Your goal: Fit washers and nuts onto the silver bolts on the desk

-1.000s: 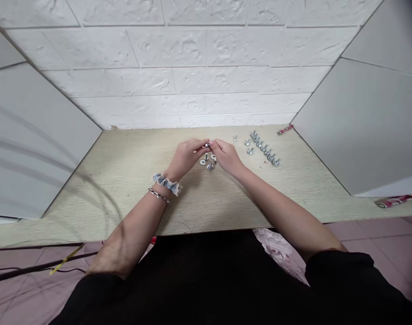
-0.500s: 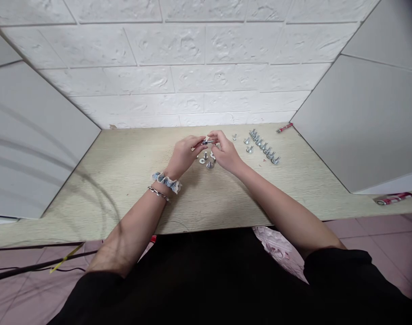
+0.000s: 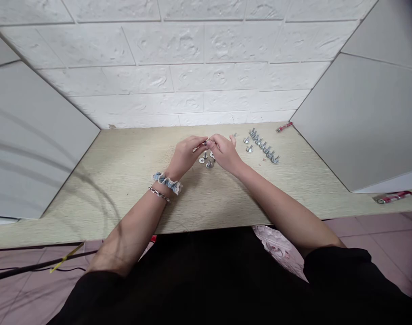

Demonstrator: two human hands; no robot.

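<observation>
Over the middle of the table, my left hand (image 3: 187,154) and my right hand (image 3: 225,155) meet at the fingertips. A small metal bolt (image 3: 205,143) is pinched between them, mostly covered by the fingers. My left thumb and fingers grip one end, and my right thumb and forefinger close on the other. Just below the hands lie a flat washer (image 3: 201,160), an upright bolt (image 3: 205,155) and another bolt with a washer (image 3: 209,164). More small metal pieces are partly hidden beside my right hand.
To the right, a slanting row of several bolts with washers (image 3: 264,147) stands on the pale wooden table (image 3: 206,203). Two single bolts stand left of it. A red tube-like item (image 3: 284,127) lies by the right panel (image 3: 358,117); a white brick-pattern wall (image 3: 188,81) rises behind.
My right fingers have moved left and closed on the bolt, which showed openly before. My right outer fingers have lifted. My left hand has stayed nearly still.
</observation>
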